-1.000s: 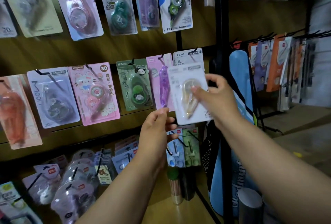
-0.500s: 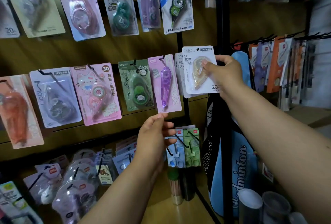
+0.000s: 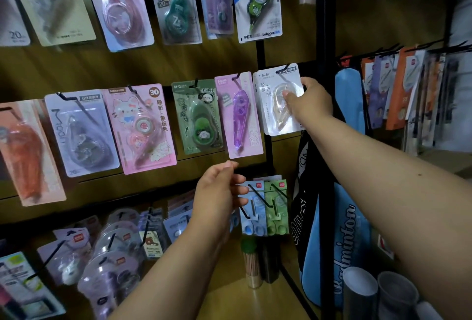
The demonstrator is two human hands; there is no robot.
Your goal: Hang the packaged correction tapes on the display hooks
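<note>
The right hand (image 3: 310, 101) is closed on a white-carded correction tape pack (image 3: 278, 100), thumb pressed on the clear blister, fingers behind the card's right edge. The pack is held at the black display hook (image 3: 284, 68), which passes through its top hole, just right of a purple pen-type correction tape pack (image 3: 238, 115). Lower down, the left hand (image 3: 217, 192) is held empty, fingers loosely curled, near blue and green packs (image 3: 264, 208).
</note>
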